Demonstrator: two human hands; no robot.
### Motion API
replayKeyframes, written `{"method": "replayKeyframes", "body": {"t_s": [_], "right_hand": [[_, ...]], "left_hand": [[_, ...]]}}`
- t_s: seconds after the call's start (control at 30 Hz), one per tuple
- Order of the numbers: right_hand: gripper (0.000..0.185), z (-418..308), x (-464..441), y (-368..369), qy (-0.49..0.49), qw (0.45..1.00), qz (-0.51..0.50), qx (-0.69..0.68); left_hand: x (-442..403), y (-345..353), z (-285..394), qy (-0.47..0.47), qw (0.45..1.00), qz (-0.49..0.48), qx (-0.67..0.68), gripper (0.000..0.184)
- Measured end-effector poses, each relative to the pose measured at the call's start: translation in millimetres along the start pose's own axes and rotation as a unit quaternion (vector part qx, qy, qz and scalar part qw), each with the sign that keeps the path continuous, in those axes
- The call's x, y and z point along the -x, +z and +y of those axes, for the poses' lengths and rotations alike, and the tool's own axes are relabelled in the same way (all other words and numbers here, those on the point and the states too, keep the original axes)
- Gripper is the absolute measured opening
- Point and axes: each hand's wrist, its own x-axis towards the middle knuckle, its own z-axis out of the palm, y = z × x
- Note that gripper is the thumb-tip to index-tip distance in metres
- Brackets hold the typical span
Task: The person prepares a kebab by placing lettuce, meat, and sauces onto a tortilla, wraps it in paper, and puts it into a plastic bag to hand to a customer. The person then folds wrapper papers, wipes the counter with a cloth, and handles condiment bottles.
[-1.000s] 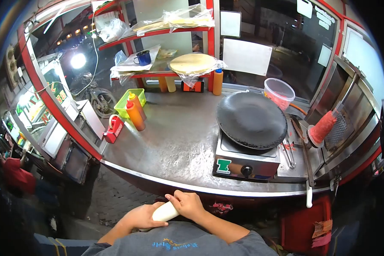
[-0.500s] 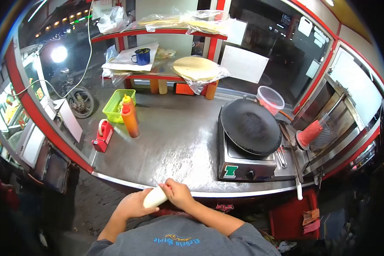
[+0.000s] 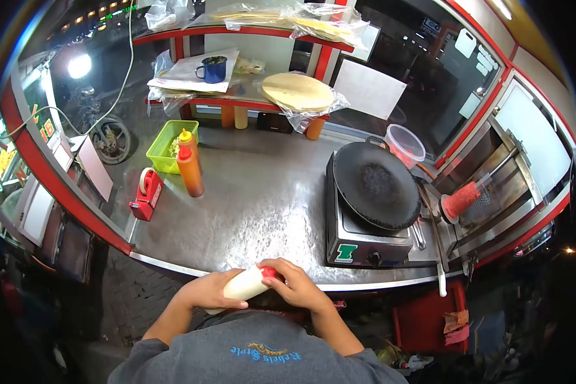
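Observation:
A white squeeze bottle [image 3: 246,286] with a red cap [image 3: 269,273] lies tilted in front of my body, just off the counter's front edge. Wrapped around its body is my left hand [image 3: 210,291]. At the cap end, my right hand [image 3: 298,289] has its curled fingers on the red cap; its thumb is partly hidden. Farther back on the counter stand an orange sauce bottle with a red cap [image 3: 189,173] and a yellow-capped bottle [image 3: 187,136] behind it.
A black round pan [image 3: 377,185] sits on a gas stove [image 3: 368,248] at right. A long knife [image 3: 441,278] overhangs the edge near the meat spit [image 3: 461,203]. At left are a red tape dispenser [image 3: 147,197] and green basket [image 3: 157,153]. Flatbreads [image 3: 297,91] lie on the shelf.
My right hand has shifted right along the bottle, and the red cap now shows. The bottle has moved slightly right. A small orange-lit device under the shelf now looks dark.

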Motion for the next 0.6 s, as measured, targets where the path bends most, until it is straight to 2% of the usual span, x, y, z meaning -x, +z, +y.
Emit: {"method": "replayKeyframes", "body": {"t_s": [0.03, 0.1, 0.13, 0.2, 0.23, 0.27, 0.33, 0.37, 0.4, 0.43, 0.53, 0.57, 0.6], "right_hand": [[0.033, -8, 2, -12, -0.008, 0.999, -0.036, -0.008], [0.034, -11, 4, -22, -0.022, 0.996, -0.082, -0.034], [0.034, -9, 3, -21, -0.038, 0.995, -0.072, -0.050], [0.034, -3, 1, -20, -0.070, 0.993, -0.052, -0.079], [0.033, 1, -1, -18, -0.045, 0.996, -0.035, -0.070], [0.031, 9, -4, -12, -0.007, 0.995, -0.006, -0.096], [0.032, 30, -13, -4, 0.025, 0.984, 0.054, -0.168], [0.038, 40, -20, 0, 0.060, 0.984, 0.087, -0.145], [0.040, 54, -27, 7, 0.055, 0.982, 0.124, -0.133], [0.043, 68, -33, 13, 0.081, 0.980, 0.138, -0.119], [0.048, 66, -55, 26, 0.128, 0.976, 0.156, -0.080], [0.049, 63, -64, 30, 0.140, 0.975, 0.159, -0.068], [0.050, 65, -74, 33, 0.117, 0.982, 0.146, -0.010]], "left_hand": [[-4, -1, -9, 0.041, 0.999, -0.006, 0.003, 0.091], [-3, -9, -9, 0.046, 0.999, -0.024, -0.004, 0.090], [-3, -12, -7, 0.049, 0.998, -0.036, -0.008, 0.089], [-8, -13, -32, 0.070, 0.997, 0.020, 0.019, 0.089], [-10, -13, -43, 0.079, 0.995, 0.050, 0.034, 0.089], [-12, -16, -49, 0.076, 0.993, 0.089, 0.025, 0.092], [-19, -13, -74, 0.057, 0.970, 0.234, 0.020, 0.101], [-27, -11, -89, 0.050, 0.939, 0.337, 0.055, 0.100], [-39, -10, -105, 0.046, 0.895, 0.435, 0.088, 0.099], [-53, -17, -120, 0.122, 0.850, 0.496, 0.131, 0.090], [-82, -52, -145, 0.178, 0.730, 0.648, 0.120, 0.084], [-83, -65, -148, 0.142, 0.724, 0.675, 0.032, 0.085], [-84, -74, -156, 0.120, 0.742, 0.660, 0.026, 0.086]]}}
